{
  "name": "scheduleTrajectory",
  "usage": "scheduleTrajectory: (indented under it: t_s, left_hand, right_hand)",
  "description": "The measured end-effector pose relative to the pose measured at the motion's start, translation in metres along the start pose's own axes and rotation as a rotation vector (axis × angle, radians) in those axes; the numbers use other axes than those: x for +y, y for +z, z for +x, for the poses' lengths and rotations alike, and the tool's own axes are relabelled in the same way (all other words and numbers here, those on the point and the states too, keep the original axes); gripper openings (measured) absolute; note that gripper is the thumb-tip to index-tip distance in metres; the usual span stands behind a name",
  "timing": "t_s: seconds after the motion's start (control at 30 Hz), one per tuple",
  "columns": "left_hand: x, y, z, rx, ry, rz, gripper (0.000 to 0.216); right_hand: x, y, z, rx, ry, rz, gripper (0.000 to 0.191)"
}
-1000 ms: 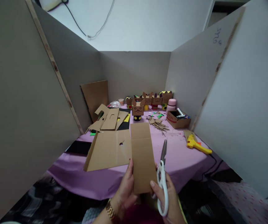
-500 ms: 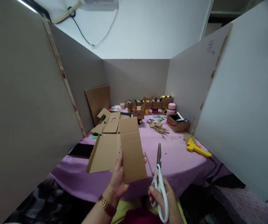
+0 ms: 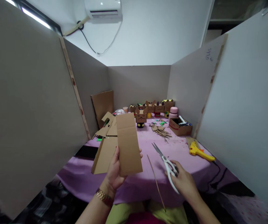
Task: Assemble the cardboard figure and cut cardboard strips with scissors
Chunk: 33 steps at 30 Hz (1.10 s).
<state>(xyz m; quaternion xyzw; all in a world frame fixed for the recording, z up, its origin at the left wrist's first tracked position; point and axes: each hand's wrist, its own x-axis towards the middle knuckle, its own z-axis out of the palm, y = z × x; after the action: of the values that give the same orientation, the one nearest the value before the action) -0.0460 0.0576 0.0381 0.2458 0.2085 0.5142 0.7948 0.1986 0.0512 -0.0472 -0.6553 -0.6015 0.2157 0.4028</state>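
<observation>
My left hand [image 3: 114,172] is closed on the lower edge of a long creased cardboard strip [image 3: 127,143], holding it upright above the table's near edge. To its right, my right hand [image 3: 182,180] grips white-handled scissors [image 3: 166,161] low over the purple tablecloth [image 3: 178,155], their blades slightly apart and pointing up-left. A thin cardboard sliver [image 3: 156,182] lies slanted between the two hands at the table's front edge.
A large flat cardboard sheet [image 3: 103,155] lies left of the strip, with more cut pieces [image 3: 108,123] behind. Small cardboard animal boxes [image 3: 148,110], a marker box [image 3: 179,126], scraps [image 3: 160,130] and a yellow glue gun [image 3: 200,151] sit further back and right. Grey partition boards wall in the table.
My right hand let go of the strip and lowered the scissors toward the table on the right. My left hand moved the strip left. A thin cut sliver now lies between the hands.
</observation>
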Motion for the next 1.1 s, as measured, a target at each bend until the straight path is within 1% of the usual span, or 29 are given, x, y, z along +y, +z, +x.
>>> scheduleTrajectory:
  t_s: [0.13, 0.27, 0.37, 0.43, 0.5, 0.57, 0.63, 0.73, 0.83, 0.93, 1.03, 1.1]
  left_hand:
    - [-0.001, 0.002, -0.002, 0.015, -0.009, 0.016, 0.067]
    - [-0.001, 0.004, -0.003, 0.019, -0.015, 0.049, 0.065]
    - [-0.002, 0.008, -0.002, 0.060, 0.002, 0.054, 0.062]
    - [-0.003, 0.010, -0.001, 0.133, 0.032, 0.068, 0.056]
    - [-0.006, 0.010, 0.001, 0.231, 0.076, 0.092, 0.048]
    - [-0.009, 0.008, 0.004, 0.306, 0.115, 0.113, 0.041]
    - [-0.011, 0.005, 0.006, 0.346, 0.145, 0.124, 0.039]
    - [-0.013, 0.001, 0.006, 0.407, 0.183, 0.149, 0.038]
    - [-0.014, 0.000, 0.005, 0.461, 0.220, 0.179, 0.037]
    - [-0.014, 0.000, 0.003, 0.491, 0.240, 0.210, 0.037]
    - [-0.015, 0.000, 0.002, 0.495, 0.245, 0.246, 0.039]
    - [-0.017, 0.000, 0.002, 0.485, 0.239, 0.270, 0.041]
  right_hand:
    - [0.015, -0.011, 0.022, 0.014, -0.041, -0.301, 0.039]
    - [0.012, -0.014, 0.027, 0.010, -0.127, -0.474, 0.033]
    - [-0.002, -0.010, 0.018, -0.011, -0.203, -0.517, 0.024]
    - [-0.012, -0.001, 0.008, -0.070, -0.251, -0.517, 0.028]
    - [-0.021, 0.012, -0.001, -0.132, -0.286, -0.524, 0.027]
    - [-0.026, 0.025, -0.007, -0.164, -0.313, -0.532, 0.018]
    - [-0.029, 0.033, -0.009, -0.185, -0.330, -0.530, 0.010]
    - [-0.029, 0.035, -0.009, -0.211, -0.327, -0.517, 0.017]
    - [-0.024, 0.023, -0.008, -0.214, -0.294, -0.514, 0.025]
    - [-0.008, -0.003, -0.010, -0.237, -0.263, -0.539, 0.027]
    - [0.017, -0.037, -0.017, -0.323, -0.246, -0.575, 0.022]
    - [0.029, -0.058, -0.021, -0.360, -0.210, -0.590, 0.013]
